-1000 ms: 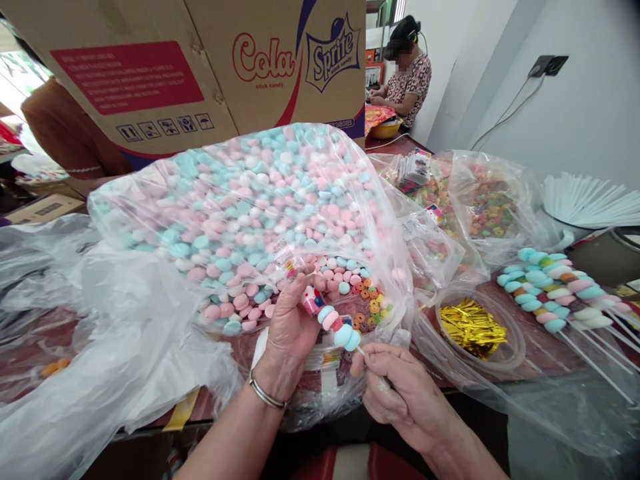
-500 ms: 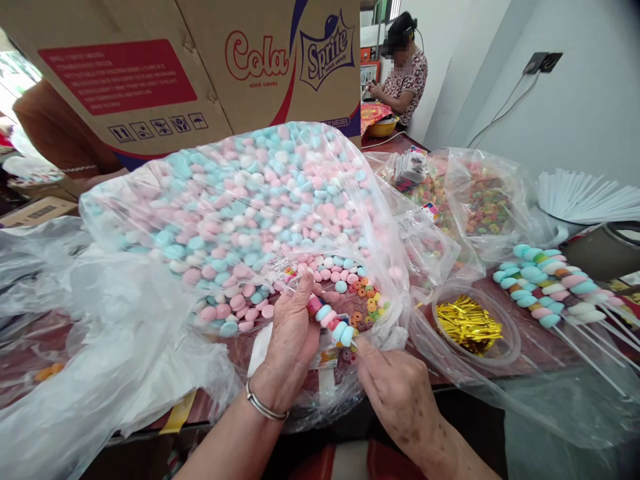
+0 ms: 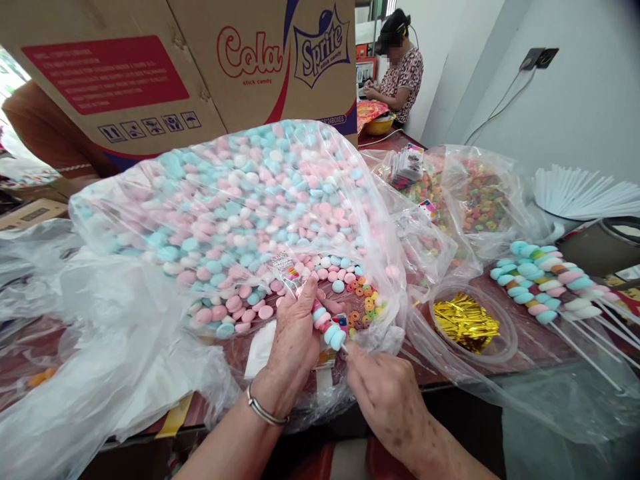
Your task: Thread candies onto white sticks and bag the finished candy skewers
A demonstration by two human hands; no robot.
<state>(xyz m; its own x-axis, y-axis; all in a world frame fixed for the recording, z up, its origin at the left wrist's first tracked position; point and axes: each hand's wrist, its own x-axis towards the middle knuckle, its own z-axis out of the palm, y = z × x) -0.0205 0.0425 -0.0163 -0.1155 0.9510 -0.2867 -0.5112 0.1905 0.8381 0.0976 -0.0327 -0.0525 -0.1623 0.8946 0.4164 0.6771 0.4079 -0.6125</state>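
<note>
My right hand (image 3: 383,383) pinches the white stick of a candy skewer (image 3: 329,328) threaded with blue, pink and white pieces. The skewer points up and left, its top end inside or behind the fingers of my left hand (image 3: 293,333). That hand is closed on a small clear printed bag (image 3: 287,270), which sticks out above the thumb. How far the skewer reaches into the bag is hidden. Just beyond my hands lie loose pink and blue candies (image 3: 245,307) and small ring candies (image 3: 367,300), at the mouth of a big clear bag (image 3: 225,193) full of candies.
To the right stand a tub of gold twist ties (image 3: 465,323), finished candy skewers (image 3: 537,280) and white sticks (image 3: 585,193). Behind are a bag of ring candies (image 3: 485,200) and a large carton (image 3: 200,80). A person (image 3: 400,73) sits at the back; crumpled plastic (image 3: 115,333) lies left.
The skewer and my right hand have shifted left and slightly down, toward my left hand. Less of the skewer's upper end shows now. The camera view has drifted slightly.
</note>
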